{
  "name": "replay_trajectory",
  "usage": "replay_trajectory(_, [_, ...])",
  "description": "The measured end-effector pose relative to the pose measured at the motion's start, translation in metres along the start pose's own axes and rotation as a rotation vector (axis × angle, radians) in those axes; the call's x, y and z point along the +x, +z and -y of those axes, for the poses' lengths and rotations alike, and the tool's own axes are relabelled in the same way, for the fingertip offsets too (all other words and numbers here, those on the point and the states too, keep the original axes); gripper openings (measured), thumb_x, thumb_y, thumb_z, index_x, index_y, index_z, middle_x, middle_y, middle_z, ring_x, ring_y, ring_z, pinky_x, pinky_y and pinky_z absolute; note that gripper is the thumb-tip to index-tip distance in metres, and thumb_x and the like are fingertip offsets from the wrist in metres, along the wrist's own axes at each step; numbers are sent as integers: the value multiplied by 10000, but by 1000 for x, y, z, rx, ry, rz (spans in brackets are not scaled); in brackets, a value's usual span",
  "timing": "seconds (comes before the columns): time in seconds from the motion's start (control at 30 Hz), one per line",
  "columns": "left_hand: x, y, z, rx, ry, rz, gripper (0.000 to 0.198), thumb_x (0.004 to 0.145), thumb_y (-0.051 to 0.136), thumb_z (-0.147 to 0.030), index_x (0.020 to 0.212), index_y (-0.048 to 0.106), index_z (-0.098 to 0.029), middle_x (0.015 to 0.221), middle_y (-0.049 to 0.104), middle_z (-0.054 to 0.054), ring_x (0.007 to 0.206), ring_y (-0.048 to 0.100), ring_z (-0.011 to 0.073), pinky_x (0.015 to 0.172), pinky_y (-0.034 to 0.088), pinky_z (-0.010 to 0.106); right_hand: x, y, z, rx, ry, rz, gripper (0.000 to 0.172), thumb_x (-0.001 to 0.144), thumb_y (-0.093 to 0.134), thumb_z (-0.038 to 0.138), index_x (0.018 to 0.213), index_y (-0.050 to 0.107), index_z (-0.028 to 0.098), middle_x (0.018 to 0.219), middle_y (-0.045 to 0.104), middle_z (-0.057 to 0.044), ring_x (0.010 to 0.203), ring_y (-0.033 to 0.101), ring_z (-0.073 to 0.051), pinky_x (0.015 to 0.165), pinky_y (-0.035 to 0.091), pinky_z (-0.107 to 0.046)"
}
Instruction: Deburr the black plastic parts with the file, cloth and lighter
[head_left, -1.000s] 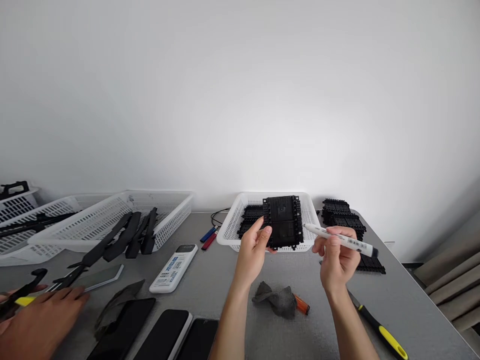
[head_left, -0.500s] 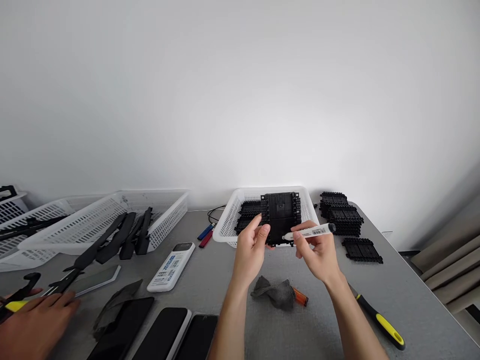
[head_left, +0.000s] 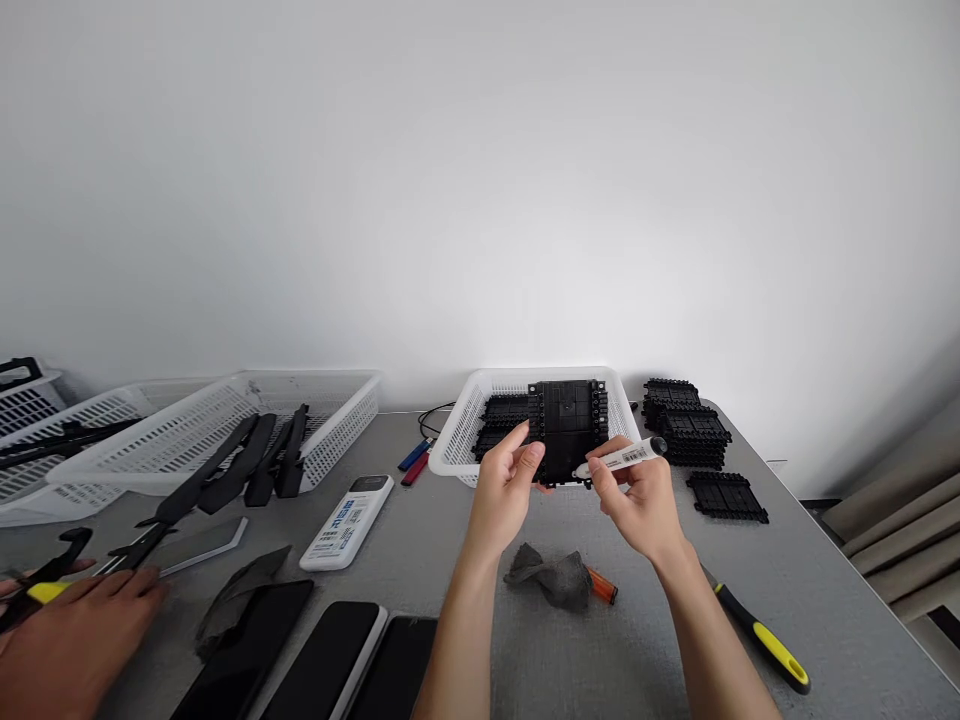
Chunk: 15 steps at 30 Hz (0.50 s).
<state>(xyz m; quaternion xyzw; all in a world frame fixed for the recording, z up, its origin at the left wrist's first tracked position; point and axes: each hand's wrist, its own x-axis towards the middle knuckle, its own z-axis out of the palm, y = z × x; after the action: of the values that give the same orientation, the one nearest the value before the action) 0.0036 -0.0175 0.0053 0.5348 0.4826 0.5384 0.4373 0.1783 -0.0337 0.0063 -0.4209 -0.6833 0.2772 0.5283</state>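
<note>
My left hand [head_left: 508,490] grips the left edge of a black plastic part [head_left: 568,425], holding it up in front of a white basket [head_left: 450,445]. My right hand [head_left: 637,495] is closed round a white marker [head_left: 626,457] with a dark end. The marker's tip touches or nearly touches the part's lower right area. Similar black parts [head_left: 499,425] lie in the basket behind. Below my hands, a grey cloth [head_left: 551,578] rests on the table beside an orange object [head_left: 602,587].
Black parts are stacked [head_left: 686,430] at the right, with a single one [head_left: 727,497] in front. A yellow-black handled tool [head_left: 765,637] lies right. Phones [head_left: 326,655] and a white device [head_left: 347,522] lie left. Another person's hand [head_left: 82,635] is at far left, near more baskets [head_left: 330,450].
The marker has tilted more steeply, its dark end slightly lower and to the left. The view has shifted slightly. My left hand still holds the part.
</note>
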Motion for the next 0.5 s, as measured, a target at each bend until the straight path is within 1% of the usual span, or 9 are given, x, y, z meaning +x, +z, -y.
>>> replay_trajectory(0.1, [1,-1,1,-18,-12,3,817,804,634,-647,1423,521,-124,868,711,106,754,668,263,543,569,340,0,0,1,-7,-3,7,318,955,522,368,725,614,168,769,648,-36,458,512,-78,410,349,-211])
replay_trajectory(0.2, [0,1,0,-29,-9,-6,809,797,647,-639,1414,535,-127,1032,722,144,809,685,281,538,574,337,0,0,1,-22,-17,6,315,951,529,353,711,613,167,755,647,-35,468,495,-79,427,343,-217])
replay_trajectory(0.27, [0,2,0,-25,6,-6,790,794,655,-629,1400,555,-131,1105,716,158,827,692,289,540,579,338,0,-1,1,-42,-31,1,317,948,532,348,698,607,167,763,653,-42,486,489,-82,444,347,-221])
replay_trajectory(0.4, [-1,3,-1,-37,52,13,737,798,665,-605,1366,597,-141,1110,725,165,869,697,310,552,593,349,0,-2,1,-72,-48,-8,306,946,529,338,702,602,169,763,653,-46,513,487,-91,475,356,-228])
replay_trajectory(0.5, [-1,4,-1,-34,65,7,732,785,673,-617,1337,624,-138,1065,736,158,866,695,315,549,594,353,0,-4,0,-65,-33,-7,307,946,526,344,701,592,171,726,631,-34,486,443,-84,456,319,-233])
